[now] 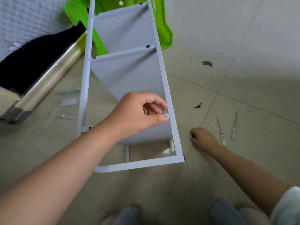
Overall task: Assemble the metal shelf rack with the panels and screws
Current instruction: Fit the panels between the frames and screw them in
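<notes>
Your left hand (139, 114) fingers (160, 118) pinched the shelf rack (164, 78) crossbar (165, 114) at the rail; right hand (203, 138) fingers (193, 132) curled on the floor (243, 78), hold unclear.

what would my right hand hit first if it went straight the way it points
Likely the white metal rack's near side rail, just left of the right hand; height is unclear.

The pale grey rack (163, 78) stretched across the floor from 6 toward 12 o'clock. Grey panels (123, 31) sat between its rails, dark screws (147, 46) at the crossbars. Loose screws (197, 105) lay at its 3 o'clock.
</notes>
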The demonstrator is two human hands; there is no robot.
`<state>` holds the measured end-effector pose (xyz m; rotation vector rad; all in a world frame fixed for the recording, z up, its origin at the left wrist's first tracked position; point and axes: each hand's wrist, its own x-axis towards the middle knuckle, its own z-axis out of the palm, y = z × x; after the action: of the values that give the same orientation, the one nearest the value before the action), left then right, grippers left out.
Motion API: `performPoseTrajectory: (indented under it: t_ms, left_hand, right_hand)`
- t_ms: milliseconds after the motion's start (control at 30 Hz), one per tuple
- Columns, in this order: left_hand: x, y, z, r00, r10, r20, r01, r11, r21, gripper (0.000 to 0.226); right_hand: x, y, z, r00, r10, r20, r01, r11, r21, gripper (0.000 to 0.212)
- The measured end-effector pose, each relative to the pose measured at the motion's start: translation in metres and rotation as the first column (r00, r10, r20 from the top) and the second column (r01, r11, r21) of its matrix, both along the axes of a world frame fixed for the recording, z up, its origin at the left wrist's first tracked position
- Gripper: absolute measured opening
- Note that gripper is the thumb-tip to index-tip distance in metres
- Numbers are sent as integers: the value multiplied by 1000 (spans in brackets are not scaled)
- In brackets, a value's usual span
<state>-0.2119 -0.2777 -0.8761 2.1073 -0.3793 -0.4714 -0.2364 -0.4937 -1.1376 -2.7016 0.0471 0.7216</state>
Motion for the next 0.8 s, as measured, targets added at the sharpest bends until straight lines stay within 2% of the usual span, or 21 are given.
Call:
performPoseTrajectory:
  t_ms: [133,200,333,433,533,567,633,700,767,800]
  left_hand:
    - [0,1,1,1000,-13,2,13,1000,1,26]
    - [0,1,0,1000,-16,13,16,1000,3,26]
    - [1,3,-5,1000,-9,10,9,1000,4,28]
    - [0,1,-8,1000,0,-14,0,1000,9,28]
    - [1,5,0,1000,-4,9,3,999,33,22]
    - [2,12,5,999,-2,36,0,998,64,30]
    - [1,33,12,996,-10,91,-5,985,170,45]
    - [-2,59,17,977,-29,212,-39,950,310,50]
    - [-9,89,18,940,-6,342,-142,903,405,59]
    - [-14,103,17,932,51,358,-210,882,422,64]
  right_hand:
    - [8,-2,2,1000,-15,8,15,997,-74,21]
    - [15,-5,13,998,-38,53,42,997,-61,21]
    - [40,-7,72,947,-163,276,136,984,115,19]
    - [60,3,142,841,-272,467,155,950,272,18]
    - [75,25,206,704,-287,649,22,923,384,12]
    - [77,38,222,683,-259,683,-57,913,403,13]
    - [75,64,244,674,-137,725,-263,873,410,18]
    - [66,87,255,651,41,758,-457,818,349,18]
    - [59,109,258,623,188,759,-577,766,284,16]
    - [57,119,259,622,236,747,-612,741,276,15]
